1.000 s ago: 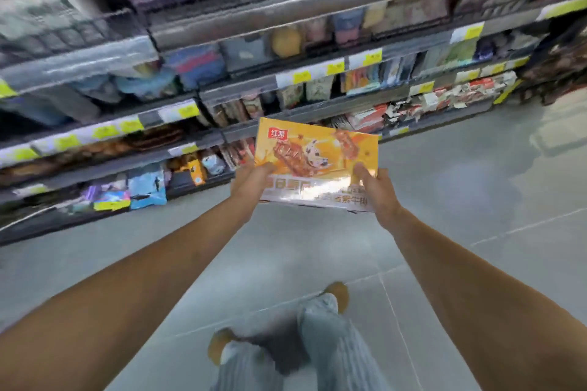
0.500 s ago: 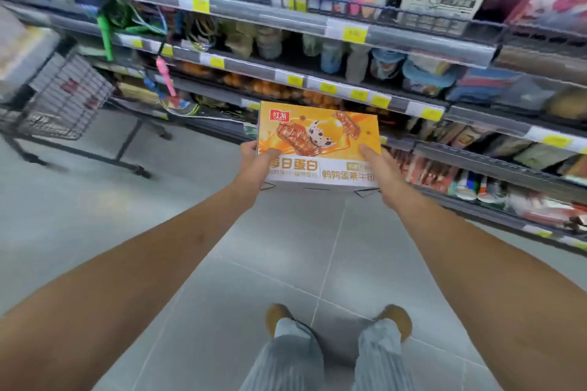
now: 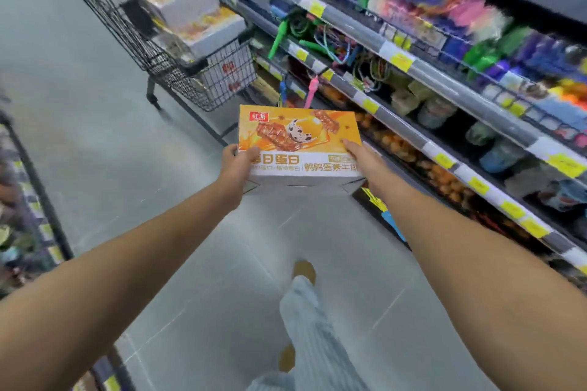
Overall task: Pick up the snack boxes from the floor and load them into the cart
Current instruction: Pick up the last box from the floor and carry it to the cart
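Box: the snack box (image 3: 298, 140) is in the air above the floor (image 3: 95, 152), held flat, picture side up.
Left hand: the left hand (image 3: 236, 168) grips the left end, thumb on top.
Right hand: the right hand (image 3: 365, 162) holds the right end, fingers (image 3: 349, 145) clamped along the edge.
Long axis: it runs from hand to hand.
Cart: the cart (image 3: 203, 79) stands ahead and to the left, apart from the box, with stacked boxes (image 3: 187, 0) inside; the left hand is nearer.
Next move: probably forward-left, over the rim.
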`<act>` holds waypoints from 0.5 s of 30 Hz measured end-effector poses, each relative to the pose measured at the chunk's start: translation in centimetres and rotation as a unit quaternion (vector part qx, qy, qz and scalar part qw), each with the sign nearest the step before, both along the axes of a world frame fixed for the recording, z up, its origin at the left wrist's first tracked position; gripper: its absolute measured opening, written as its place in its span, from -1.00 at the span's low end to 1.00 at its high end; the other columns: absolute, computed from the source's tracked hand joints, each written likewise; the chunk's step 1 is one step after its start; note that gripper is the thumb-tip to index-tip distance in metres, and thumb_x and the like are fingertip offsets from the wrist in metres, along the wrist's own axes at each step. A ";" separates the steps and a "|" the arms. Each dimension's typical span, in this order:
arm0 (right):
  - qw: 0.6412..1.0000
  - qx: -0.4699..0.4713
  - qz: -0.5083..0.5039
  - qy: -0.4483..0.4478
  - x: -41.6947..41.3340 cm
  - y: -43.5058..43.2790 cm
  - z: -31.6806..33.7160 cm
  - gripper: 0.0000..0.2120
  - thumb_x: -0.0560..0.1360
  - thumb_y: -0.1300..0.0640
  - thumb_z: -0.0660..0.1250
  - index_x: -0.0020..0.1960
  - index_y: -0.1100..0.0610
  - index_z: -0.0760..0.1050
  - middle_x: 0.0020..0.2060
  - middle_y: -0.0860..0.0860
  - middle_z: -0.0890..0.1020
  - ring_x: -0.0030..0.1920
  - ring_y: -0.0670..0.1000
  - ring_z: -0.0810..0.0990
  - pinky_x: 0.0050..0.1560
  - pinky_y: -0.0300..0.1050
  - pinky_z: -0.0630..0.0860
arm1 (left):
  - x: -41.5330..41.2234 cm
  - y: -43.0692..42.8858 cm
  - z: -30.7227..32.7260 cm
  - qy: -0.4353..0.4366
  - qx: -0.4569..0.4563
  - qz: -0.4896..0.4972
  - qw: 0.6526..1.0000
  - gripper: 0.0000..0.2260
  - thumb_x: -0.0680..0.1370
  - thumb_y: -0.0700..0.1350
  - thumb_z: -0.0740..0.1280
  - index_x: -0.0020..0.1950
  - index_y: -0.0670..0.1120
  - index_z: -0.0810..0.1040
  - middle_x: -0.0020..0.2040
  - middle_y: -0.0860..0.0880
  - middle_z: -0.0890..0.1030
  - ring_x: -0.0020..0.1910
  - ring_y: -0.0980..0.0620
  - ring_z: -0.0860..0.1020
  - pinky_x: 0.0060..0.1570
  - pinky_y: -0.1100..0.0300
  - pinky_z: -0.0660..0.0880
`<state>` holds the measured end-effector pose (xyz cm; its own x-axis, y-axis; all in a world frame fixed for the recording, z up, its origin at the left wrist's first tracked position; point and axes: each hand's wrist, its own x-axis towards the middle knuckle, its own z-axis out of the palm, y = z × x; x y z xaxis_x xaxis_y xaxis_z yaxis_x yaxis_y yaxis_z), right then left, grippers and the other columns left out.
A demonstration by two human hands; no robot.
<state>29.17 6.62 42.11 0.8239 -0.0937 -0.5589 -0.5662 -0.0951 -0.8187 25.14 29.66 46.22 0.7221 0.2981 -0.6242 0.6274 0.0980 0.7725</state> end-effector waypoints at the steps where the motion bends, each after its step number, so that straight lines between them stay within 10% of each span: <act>1: 1.000 0.011 0.026 -0.004 3.1 2.2 0.0 -0.75 0.47 -0.15 0.34 -0.07 0.04 0.56 -0.16 0.00 0.68 -0.21 0.00 0.63 -0.17 -0.12 0.48 | 1.8 2.1 0.2 0.000 -0.001 0.024 1.000 -0.61 0.58 -0.03 0.24 0.39 0.00 0.25 0.15 -0.04 0.54 -0.12 0.08 0.49 -0.02 0.10 0.38; 10: 0.990 0.064 0.123 0.022 21.7 12.8 0.5 -0.61 0.44 -0.05 0.35 0.19 0.13 0.52 0.06 0.17 0.65 -0.04 0.12 0.61 0.02 -0.03 0.51 | 15.9 11.4 0.9 0.057 -0.051 0.110 0.991 -0.78 0.56 0.04 0.21 0.16 0.01 0.40 -0.18 0.01 0.55 -0.32 0.07 0.46 -0.39 0.27 0.35; 15: 0.985 0.035 0.165 0.030 32.0 17.4 2.2 -0.83 0.57 -0.01 0.24 -0.13 0.05 0.48 -0.34 -0.02 0.57 -0.39 -0.04 0.56 -0.42 -0.25 0.41 | 23.5 14.8 0.7 0.058 -0.076 0.167 0.981 -0.80 0.55 0.05 0.23 0.13 0.04 0.39 -0.15 0.00 0.51 -0.26 0.05 0.44 -0.23 0.22 0.31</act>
<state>61.20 24.01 44.27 0.7681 0.2145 -0.6034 -0.5615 -0.2276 -0.7956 48.63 44.46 46.95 0.5215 0.4032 -0.7519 0.6236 0.4214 0.6585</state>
